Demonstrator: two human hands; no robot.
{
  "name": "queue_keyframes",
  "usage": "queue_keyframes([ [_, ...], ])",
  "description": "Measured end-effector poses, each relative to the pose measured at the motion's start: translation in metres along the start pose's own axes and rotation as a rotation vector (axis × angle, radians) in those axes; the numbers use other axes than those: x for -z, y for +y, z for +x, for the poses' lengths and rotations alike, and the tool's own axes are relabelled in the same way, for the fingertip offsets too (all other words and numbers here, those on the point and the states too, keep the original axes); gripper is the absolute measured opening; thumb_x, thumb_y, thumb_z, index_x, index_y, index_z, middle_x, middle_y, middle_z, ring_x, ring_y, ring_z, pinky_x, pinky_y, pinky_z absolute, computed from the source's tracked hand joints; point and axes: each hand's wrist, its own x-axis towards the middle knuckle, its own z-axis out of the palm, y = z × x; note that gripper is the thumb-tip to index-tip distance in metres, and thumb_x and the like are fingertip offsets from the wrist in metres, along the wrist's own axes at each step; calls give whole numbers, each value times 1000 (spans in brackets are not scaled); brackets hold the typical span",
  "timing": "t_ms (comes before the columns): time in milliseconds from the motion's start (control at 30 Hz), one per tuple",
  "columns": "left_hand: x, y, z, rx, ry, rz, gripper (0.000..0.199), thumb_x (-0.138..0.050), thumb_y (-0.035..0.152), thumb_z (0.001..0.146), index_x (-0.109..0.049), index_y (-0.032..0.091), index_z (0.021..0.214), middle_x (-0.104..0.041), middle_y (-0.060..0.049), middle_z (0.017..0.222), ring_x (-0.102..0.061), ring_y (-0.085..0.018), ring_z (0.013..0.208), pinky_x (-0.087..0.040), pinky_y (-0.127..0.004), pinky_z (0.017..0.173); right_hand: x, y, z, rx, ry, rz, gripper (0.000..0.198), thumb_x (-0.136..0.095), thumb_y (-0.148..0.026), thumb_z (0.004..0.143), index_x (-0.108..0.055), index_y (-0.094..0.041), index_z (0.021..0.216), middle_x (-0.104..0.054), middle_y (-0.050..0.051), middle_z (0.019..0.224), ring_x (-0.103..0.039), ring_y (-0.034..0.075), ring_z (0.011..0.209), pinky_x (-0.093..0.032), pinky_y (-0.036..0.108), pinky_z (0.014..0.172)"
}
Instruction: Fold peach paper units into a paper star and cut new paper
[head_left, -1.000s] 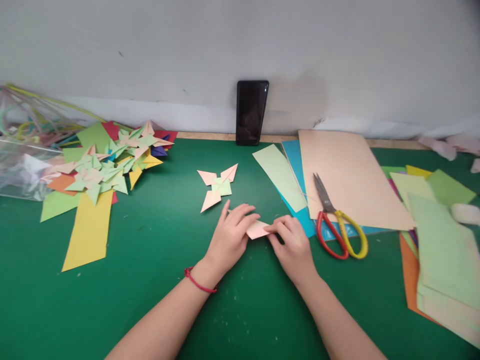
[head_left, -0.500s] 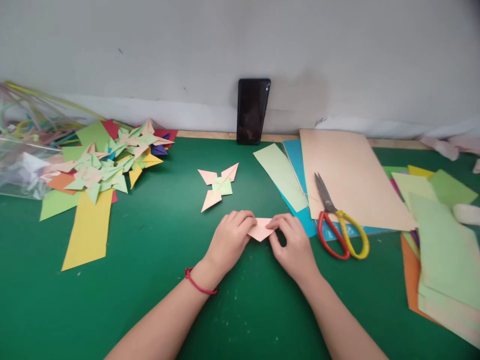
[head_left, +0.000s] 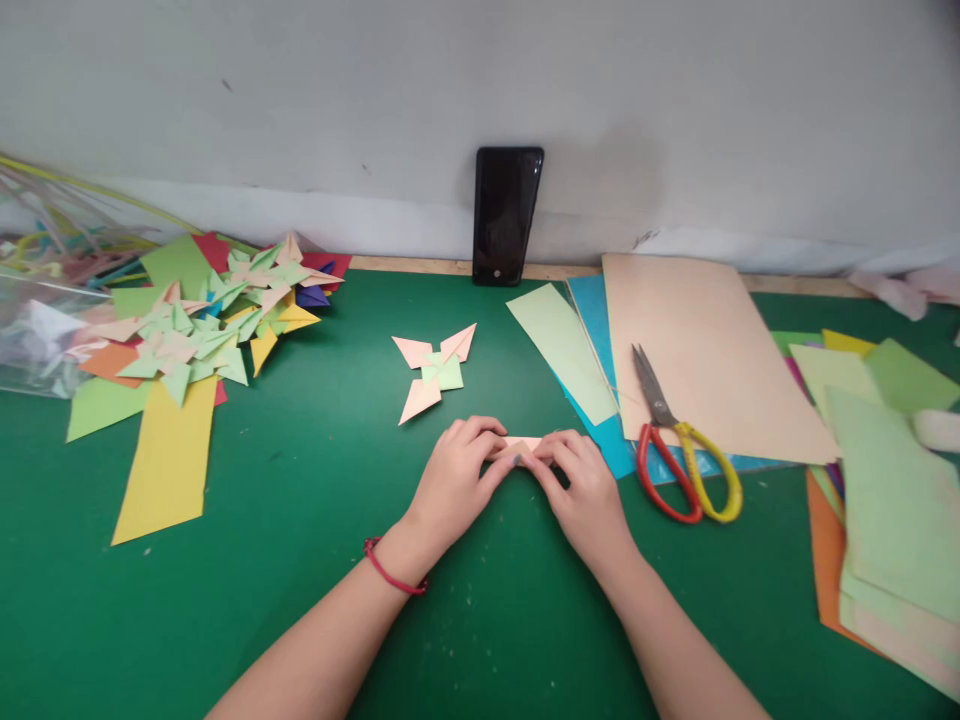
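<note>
A small folded piece of pale pink paper (head_left: 523, 443) lies low over the table between both hands. My left hand (head_left: 466, 470) grips its left end, with the thumb reaching in to the middle of the lower edge. On the other end my right hand (head_left: 576, 480) has its fingers closed, its thumb almost meeting the left one. Fingers hide much of the paper's outline. Just beyond the left hand lies a folded paper piece with pink points and a green square centre (head_left: 442, 371).
Red-and-yellow-handled scissors (head_left: 686, 440) rest by a large peach sheet (head_left: 705, 350). A black phone (head_left: 508, 215) leans on the wall. Folded paper stars (head_left: 176, 345) and a yellow strip (head_left: 169, 460) lie left; green sheets (head_left: 900, 500) lie right, on the green table (head_left: 300, 450).
Both thumbs have come inward to the lower middle of the pink paper. Its downward point no longer shows, and the visible part is now a narrow strip. The view has shifted slightly.
</note>
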Motion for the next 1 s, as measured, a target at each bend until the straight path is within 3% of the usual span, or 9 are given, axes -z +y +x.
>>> queue_keyframes([
  [167, 0, 1, 0, 37, -2, -11, 11, -49, 20, 89, -58, 18, 82, -59, -6, 103, -54, -19, 92, -44, -37, 82, -3, 0, -2, -33, 21, -18, 14, -50, -31, 90, -55, -21, 82, -56, 5, 85, -52, 19, 80, -42, 34, 72],
  [267, -1, 2, 0, 55, 11, -15, 4, -51, 18, 87, -55, 18, 90, -59, -6, 99, -53, -19, 90, -44, -36, 79, -5, -3, -2, -44, 46, -56, 14, -51, -31, 89, -53, -20, 80, -54, 4, 82, -50, 19, 77, -41, 33, 70],
  [367, -1, 3, -1, 76, 13, -8, 12, -52, 16, 86, -51, 19, 98, -58, -6, 97, -53, -21, 88, -44, -36, 77, -7, -7, -1, -70, 64, -106, 15, -51, -31, 88, -49, -20, 77, -51, 3, 77, -48, 18, 73, -39, 32, 67],
  [1000, -4, 3, 0, 96, 5, 30, 17, -53, 17, 85, -49, 19, 101, -57, -6, 99, -52, -21, 88, -43, -37, 76, -8, -12, -1, -81, 47, -201, 14, -50, -28, 88, -49, -20, 77, -50, 5, 80, -47, 19, 74, -37, 33, 66],
])
